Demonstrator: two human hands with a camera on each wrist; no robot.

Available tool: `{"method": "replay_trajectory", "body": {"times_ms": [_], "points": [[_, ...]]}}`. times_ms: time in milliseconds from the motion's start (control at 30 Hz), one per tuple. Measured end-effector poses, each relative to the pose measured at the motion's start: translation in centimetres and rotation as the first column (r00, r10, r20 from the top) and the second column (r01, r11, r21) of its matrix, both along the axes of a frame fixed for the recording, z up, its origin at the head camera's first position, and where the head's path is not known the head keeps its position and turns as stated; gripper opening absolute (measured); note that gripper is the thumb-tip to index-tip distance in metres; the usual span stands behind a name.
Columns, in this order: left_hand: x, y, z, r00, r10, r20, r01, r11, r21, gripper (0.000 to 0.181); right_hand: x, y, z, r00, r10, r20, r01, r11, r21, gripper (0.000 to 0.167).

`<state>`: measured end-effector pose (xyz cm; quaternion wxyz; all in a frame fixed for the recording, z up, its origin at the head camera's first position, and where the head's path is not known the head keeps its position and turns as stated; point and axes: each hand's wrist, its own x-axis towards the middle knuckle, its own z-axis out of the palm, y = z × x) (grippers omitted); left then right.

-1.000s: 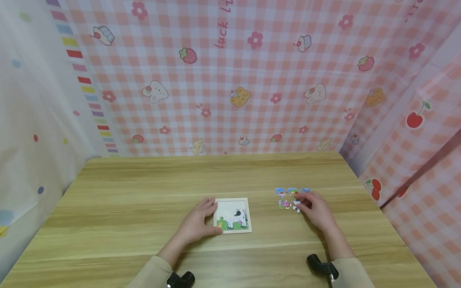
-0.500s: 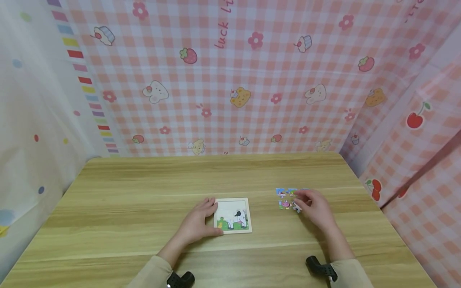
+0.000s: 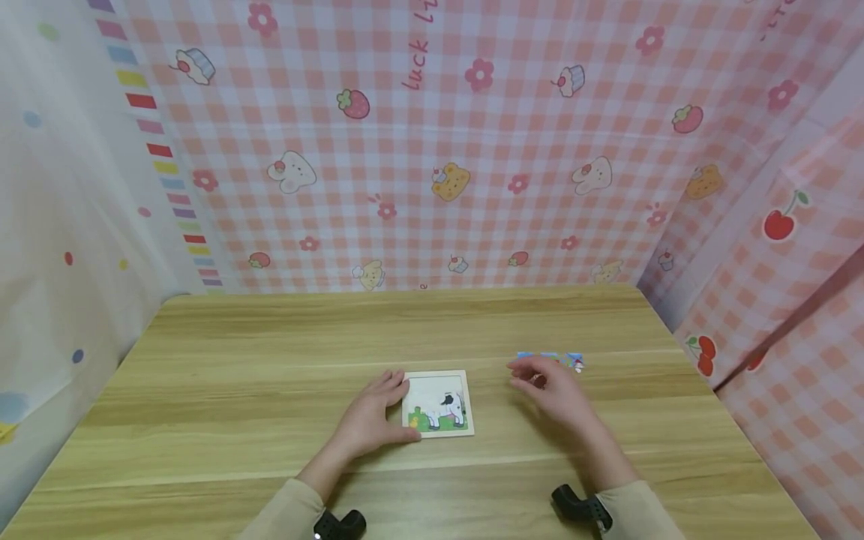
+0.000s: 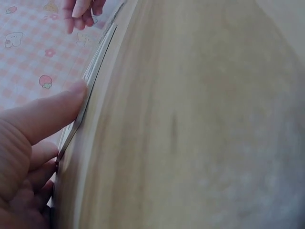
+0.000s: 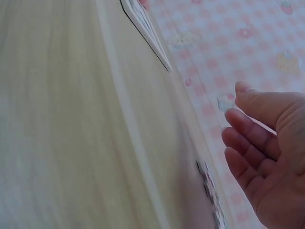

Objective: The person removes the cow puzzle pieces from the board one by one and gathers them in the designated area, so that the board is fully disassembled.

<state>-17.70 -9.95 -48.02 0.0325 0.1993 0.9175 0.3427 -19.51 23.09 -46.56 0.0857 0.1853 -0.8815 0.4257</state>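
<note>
A square wooden puzzle board [image 3: 437, 403] lies flat on the table, its picture showing a partial cow over green grass and a blank upper part. My left hand [image 3: 371, 416] grips its left side, the thumb [image 4: 62, 109] at the near edge and the fingers at the far left corner. Right of the board, my right hand [image 3: 550, 390] hovers over a group of loose jigsaw pieces [image 3: 570, 359], hiding most of them. Its fingers [image 5: 245, 145] are loosely bent, and I see no piece between thumb and fingers in the right wrist view.
The wood-grain table [image 3: 283, 337] extends all around the board. A pink checked curtain [image 3: 405, 150] hangs behind its far edge and along the right. A pale dotted curtain [image 3: 67, 225] hangs at the left. Each wrist carries a black mount [image 3: 580, 506].
My right hand has moved left from the right side of the loose pieces, uncovering the far right piece and covering the lower ones. The left hand and the puzzle board stay almost still.
</note>
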Motion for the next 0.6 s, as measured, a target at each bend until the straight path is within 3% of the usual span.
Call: {"method": "replay_trajectory", "body": {"times_ms": [367, 600], "points": [[0.0, 0.2, -0.2, 1.0, 0.016, -0.016, -0.016, 1.0, -0.001, 0.081, -0.5, -2.8, -0.4, 0.993, 0.098, 0.066, -0.1, 0.995, 0.027, 0.023], [0.0, 0.2, -0.1, 1.0, 0.023, 0.006, -0.023, 1.0, 0.0, 0.081, -0.7, -4.8, -0.1, 0.979, 0.195, 0.065, -0.201, 0.974, 0.108, 0.028]]}}
